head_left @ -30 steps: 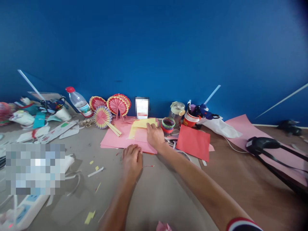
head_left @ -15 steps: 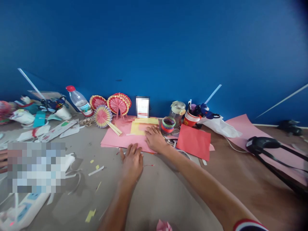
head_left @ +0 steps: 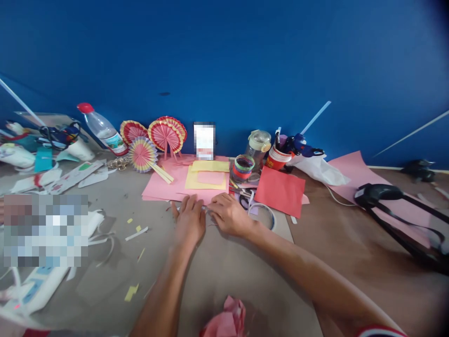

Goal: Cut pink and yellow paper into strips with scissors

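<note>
Both hands lie on the grey tabletop by the front edge of a pink paper sheet (head_left: 161, 187). My left hand (head_left: 190, 219) is palm down, its fingers spread and resting near that edge. Close beside it, my right hand (head_left: 230, 214) has its fingers pointing left, loosely bent but apart, almost meeting the left fingers. A small whitish bit between the fingertips is too small to name. Just beyond the hands sits a yellow paper (head_left: 191, 180) with a smaller pink piece (head_left: 210, 177) and a folded yellow strip (head_left: 210, 166) on it.
Pleated paper fans (head_left: 167, 135) and a plastic bottle (head_left: 105, 133) stand at back left. Tape rolls (head_left: 243, 167), a jar (head_left: 258, 142), a red cup (head_left: 277, 159) and red paper (head_left: 280, 191) are to the right. Crumpled pink paper (head_left: 228, 320) lies in front; a power strip (head_left: 45, 290) at left.
My right hand has come off the yellow paper, back toward me and down beside the left hand, uncovering the small pink piece. The view has shifted, showing more crumpled pink paper.
</note>
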Demonstrator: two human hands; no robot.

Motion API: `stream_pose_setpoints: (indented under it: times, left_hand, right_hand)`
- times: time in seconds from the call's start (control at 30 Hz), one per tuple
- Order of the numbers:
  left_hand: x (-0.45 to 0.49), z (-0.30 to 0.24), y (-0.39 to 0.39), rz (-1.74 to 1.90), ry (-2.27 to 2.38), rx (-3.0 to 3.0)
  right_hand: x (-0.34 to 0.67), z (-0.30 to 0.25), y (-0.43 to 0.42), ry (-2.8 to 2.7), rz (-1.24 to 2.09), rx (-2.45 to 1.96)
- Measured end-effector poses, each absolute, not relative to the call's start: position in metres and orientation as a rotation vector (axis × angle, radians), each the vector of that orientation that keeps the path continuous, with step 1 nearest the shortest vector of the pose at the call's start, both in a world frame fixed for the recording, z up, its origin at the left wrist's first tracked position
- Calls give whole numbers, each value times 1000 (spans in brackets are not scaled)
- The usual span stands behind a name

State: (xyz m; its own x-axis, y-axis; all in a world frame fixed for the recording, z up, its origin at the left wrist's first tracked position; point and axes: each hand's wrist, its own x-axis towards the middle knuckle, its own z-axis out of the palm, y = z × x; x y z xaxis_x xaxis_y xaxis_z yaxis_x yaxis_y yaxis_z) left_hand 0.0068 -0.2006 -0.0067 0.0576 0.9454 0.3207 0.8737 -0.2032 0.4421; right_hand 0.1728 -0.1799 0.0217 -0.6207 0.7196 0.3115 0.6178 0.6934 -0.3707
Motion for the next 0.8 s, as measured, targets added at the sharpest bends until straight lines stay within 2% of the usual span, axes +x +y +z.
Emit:
stream_pose_setpoints:
  times: [0.27, 0.8]
  left_hand:
    - [9, 2, -203, 506, 2021, 2272]
    - [7, -5, -201, 590, 2067, 2355]
  right_hand:
    - [177, 27, -194, -2379, 383, -1012]
    - [166, 7, -184, -2419, 226, -1248]
